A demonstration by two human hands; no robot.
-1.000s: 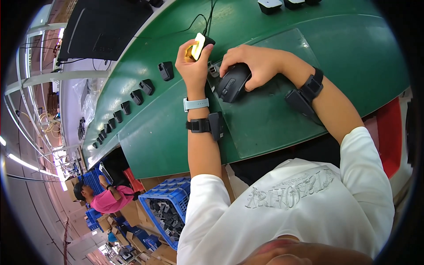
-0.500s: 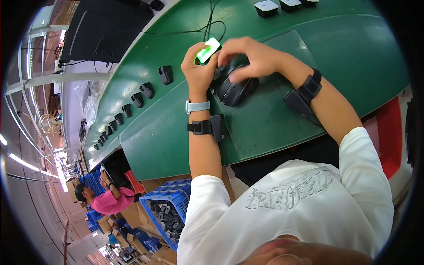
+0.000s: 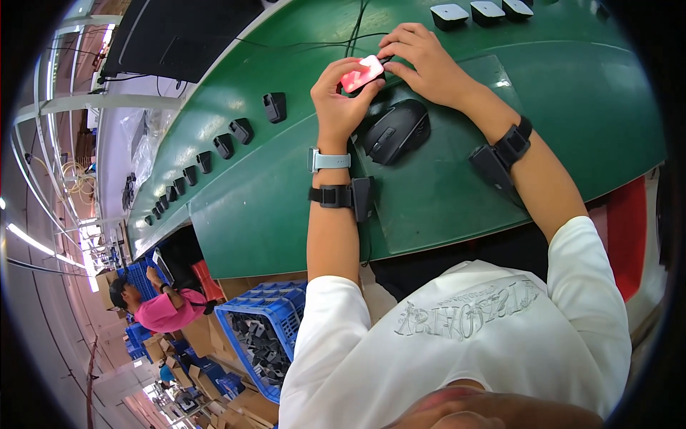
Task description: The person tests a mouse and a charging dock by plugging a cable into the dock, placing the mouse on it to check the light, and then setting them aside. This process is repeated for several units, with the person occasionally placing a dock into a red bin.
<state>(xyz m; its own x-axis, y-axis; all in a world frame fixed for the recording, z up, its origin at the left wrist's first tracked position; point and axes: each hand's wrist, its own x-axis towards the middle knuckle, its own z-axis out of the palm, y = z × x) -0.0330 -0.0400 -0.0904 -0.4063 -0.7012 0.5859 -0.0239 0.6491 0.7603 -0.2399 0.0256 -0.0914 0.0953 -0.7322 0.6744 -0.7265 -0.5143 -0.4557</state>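
A small box-shaped device (image 3: 362, 74) with rounded corners is held up over the green table (image 3: 246, 229), just beyond a black computer mouse (image 3: 397, 132) and a little to its left. Its broad upper face glows, nearly white toward the middle and deepening to pinkish red at the edges, above a dark body that is largely hidden by fingers. The left hand (image 3: 341, 100) grasps it from the near side, thumb on one edge and fingers along the other. The right hand (image 3: 429, 64) is bent in toward the device's right end, thumb and fingertips close together around something small and black; whether it is gripping this cannot be told.

Black cables (image 3: 356, 32) run over the table behind the device. The mouse lies untouched on a clear sheet (image 3: 443, 193). Left of the hands, black units (image 3: 274, 107) stand in a long row; at the upper right are three white-topped units (image 3: 487, 11).
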